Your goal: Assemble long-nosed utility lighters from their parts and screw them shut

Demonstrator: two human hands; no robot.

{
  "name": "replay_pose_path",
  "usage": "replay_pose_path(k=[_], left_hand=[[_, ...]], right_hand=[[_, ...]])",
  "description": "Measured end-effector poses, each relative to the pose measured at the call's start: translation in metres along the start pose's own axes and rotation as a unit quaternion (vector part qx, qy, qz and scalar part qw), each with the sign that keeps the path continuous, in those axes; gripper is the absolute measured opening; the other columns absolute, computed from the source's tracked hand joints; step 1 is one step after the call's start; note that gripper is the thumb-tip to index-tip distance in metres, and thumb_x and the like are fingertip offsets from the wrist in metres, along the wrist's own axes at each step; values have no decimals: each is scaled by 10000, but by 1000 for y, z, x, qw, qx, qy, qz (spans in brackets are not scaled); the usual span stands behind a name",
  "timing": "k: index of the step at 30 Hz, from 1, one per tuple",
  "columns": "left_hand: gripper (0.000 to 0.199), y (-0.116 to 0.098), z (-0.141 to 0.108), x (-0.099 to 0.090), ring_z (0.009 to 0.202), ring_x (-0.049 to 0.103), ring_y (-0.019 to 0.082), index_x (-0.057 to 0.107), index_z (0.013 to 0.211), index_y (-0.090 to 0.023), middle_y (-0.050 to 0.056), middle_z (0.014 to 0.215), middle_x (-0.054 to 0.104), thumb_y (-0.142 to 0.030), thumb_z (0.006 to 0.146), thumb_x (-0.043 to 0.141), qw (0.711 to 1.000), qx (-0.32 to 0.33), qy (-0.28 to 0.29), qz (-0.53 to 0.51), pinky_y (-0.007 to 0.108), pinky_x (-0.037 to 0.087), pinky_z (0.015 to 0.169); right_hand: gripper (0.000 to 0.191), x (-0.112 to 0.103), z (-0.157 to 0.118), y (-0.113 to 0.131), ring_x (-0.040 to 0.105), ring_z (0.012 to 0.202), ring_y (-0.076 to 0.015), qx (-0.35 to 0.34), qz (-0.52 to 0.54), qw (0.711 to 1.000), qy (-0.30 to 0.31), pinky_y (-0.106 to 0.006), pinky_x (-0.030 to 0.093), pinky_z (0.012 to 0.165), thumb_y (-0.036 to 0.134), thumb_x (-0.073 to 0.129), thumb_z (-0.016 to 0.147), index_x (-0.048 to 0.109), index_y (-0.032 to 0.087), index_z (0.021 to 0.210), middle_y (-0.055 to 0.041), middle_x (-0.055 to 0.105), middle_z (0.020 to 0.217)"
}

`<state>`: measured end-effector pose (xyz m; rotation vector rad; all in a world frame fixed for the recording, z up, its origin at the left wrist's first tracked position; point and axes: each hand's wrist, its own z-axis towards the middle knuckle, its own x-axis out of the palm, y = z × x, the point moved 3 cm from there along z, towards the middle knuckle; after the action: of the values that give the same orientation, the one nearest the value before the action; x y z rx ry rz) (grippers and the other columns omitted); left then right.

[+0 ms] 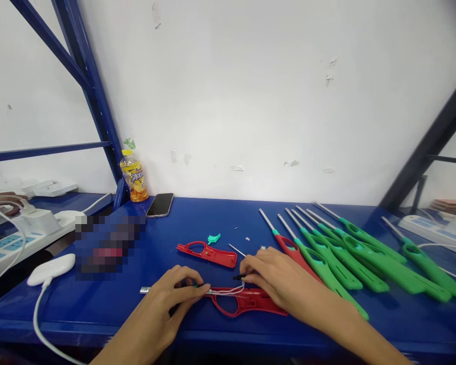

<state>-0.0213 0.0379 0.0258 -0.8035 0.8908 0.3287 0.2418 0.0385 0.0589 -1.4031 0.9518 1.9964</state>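
Near the table's front edge lies the red half shell of a stick lighter point(247, 305), its inside facing up. My left hand point(173, 296) is closed in a pinch on the lighter's metal tube point(145, 290), at the end by the shell. White wires point(228, 291) run from there to a small black igniter point(237, 277), which my right hand point(268, 271) pinches above the shell. The right hand covers part of the shell. Just behind lie the other red half shell point(216, 256) and a teal trigger point(214, 238). A thin metal rod point(236, 250) reaches toward my right fingers; whether they touch it, I cannot tell.
Several green stick lighters point(342, 263) and a red one point(292, 248) lie at the right. A phone point(160, 205) and a drink bottle point(134, 177) stand at the back left. At the left are a white charger with cable point(51, 268) and a power strip point(3, 248).
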Motion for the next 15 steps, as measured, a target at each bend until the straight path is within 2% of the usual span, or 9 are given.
replay_pose_path(k=[3, 7, 11, 15], left_hand=[[347, -1, 1, -1, 1047, 672, 180, 755, 1273, -423, 0, 1166, 686, -250, 1119, 496, 1000, 6, -2, -6, 282, 561, 895], [343, 1, 1, 0, 1067, 665, 178, 749, 1276, -430, -9, 1172, 684, -245, 1115, 510, 1000, 4, -6, -14, 284, 556, 911], [341, 0, 1, 1, 1070, 658, 177, 742, 1283, -432, -9, 1173, 677, -260, 1124, 495, 1000, 4, -1, -14, 287, 548, 901], [323, 0, 1, 2, 1087, 649, 174, 739, 1264, -430, -17, 1193, 667, -287, 1133, 481, 1000, -6, 8, -10, 290, 540, 915]], right_hand=[[200, -1, -7, 0, 699, 1066, -223, 23, 47, 998, -20, -405, 479, 1038, 249, 482, 1135, 652, 275, 1237, -22, 741, 1118], [201, -2, -15, 5, 680, 1108, -210, 28, 89, 995, -39, -412, 438, 1108, 277, 471, 1144, 664, 293, 1195, 8, 741, 1167], [156, 0, -21, 7, 694, 1079, -187, 44, 138, 988, -54, -337, 483, 1054, 308, 617, 1086, 734, 322, 1189, 35, 759, 1135], [181, 5, -25, 5, 716, 1035, -199, 45, 136, 985, -95, -331, 508, 1023, 278, 710, 1027, 781, 314, 1190, 17, 782, 1075]])
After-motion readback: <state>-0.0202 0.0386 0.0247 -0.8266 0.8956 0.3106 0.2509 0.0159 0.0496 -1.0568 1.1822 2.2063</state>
